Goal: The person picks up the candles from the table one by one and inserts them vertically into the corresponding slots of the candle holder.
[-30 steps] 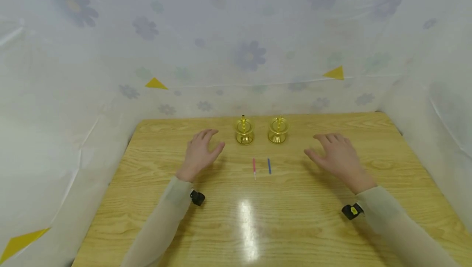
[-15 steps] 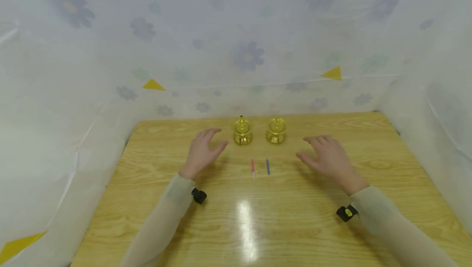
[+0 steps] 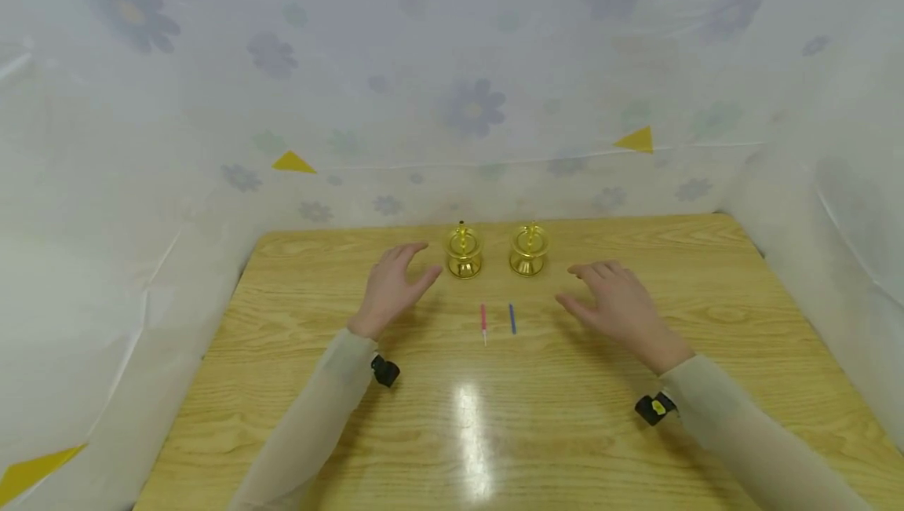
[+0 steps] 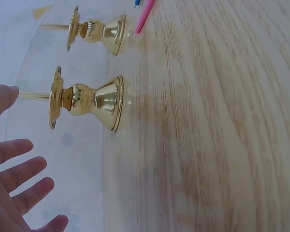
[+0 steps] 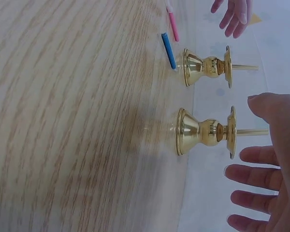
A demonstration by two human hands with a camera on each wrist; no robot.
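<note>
Both hands loose, holding nothing: left hand (image 3: 391,287) has left candlestick (image 3: 463,250) at two o'clock; right hand (image 3: 616,305) has right candlestick (image 3: 529,249) at ten.

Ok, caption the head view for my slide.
Open left hand and right hand hover beside two brass candle holders, a pink candle and blue candle between them.

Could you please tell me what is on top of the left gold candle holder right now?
Only its bare spike; no candle sits on the left gold candle holder. The red candle and blue candle lie on the table. Both hands hover nearby.
</note>
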